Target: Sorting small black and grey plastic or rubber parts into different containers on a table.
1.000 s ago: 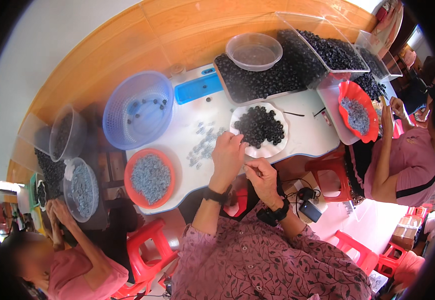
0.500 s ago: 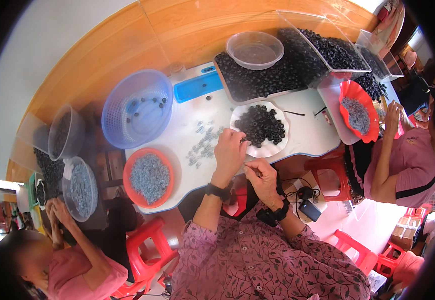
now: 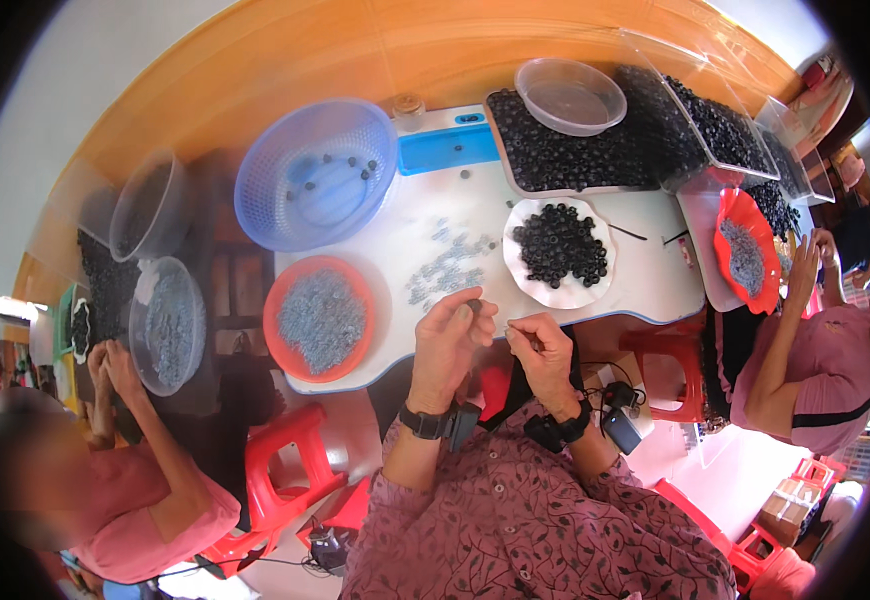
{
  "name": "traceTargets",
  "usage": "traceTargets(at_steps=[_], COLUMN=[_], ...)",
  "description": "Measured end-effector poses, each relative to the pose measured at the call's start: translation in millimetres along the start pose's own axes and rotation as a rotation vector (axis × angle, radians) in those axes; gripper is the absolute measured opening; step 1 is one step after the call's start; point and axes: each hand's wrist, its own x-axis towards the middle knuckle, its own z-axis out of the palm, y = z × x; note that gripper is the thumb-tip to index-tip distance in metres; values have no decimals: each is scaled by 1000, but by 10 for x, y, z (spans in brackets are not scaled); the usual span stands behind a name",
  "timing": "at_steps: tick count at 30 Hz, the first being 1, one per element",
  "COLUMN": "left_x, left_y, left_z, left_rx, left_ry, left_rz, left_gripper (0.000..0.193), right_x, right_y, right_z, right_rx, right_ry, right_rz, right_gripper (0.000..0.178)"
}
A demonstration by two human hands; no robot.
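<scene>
My left hand (image 3: 449,335) is raised at the table's front edge, its thumb and fingers closed on a small round black part (image 3: 474,305). Beside it, my right hand (image 3: 545,355) is pinched shut at the fingertips; whatever is between them is too small to name. The hands are close but apart. Just beyond them, a white scalloped plate (image 3: 555,298) bears a heap of small black ring-shaped parts (image 3: 560,245). Small clear pieces (image 3: 445,268) lie scattered on the white table left of the plate. An orange-red bowl (image 3: 275,345) full of similar clear pieces (image 3: 320,318) stands further left.
Behind the bowl sits a blue perforated basket (image 3: 252,205) with a few black parts. A tray of black parts (image 3: 545,160) carries a clear bowl (image 3: 572,120). A red scalloped dish (image 3: 767,255) stands right. People in pink work at both sides, near red stools (image 3: 280,470).
My left hand has drawn back from the plate's edge and now shows a black part in its fingers. My right hand stays pinched beside it. The whole view has shifted somewhat.
</scene>
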Motion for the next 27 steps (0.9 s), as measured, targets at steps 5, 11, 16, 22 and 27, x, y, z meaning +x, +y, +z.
traceTargets(at_steps=[5,11,16,22,27], left_x=[-188,-296,-343,-375,-400], left_y=[16,-22,-47,-56,-79], left_z=[-42,-111,-138,-164,-157], left_rx=[-103,-149,-193,-161,-143], left_ry=[-20,33,15,6,16], left_rz=[14,3,2,-15,-14], left_gripper=[28,29,28,26,26], right_x=[-9,-12,-23,-44,-58], right_y=[-65,-261,-371,-483,-560], right_z=[43,66,72,68,53], right_rx=[13,116,132,168,204], right_ry=[-38,-79,-106,-128,-158], right_rz=[-8,20,17,18,36], right_gripper=[9,11,12,14,16])
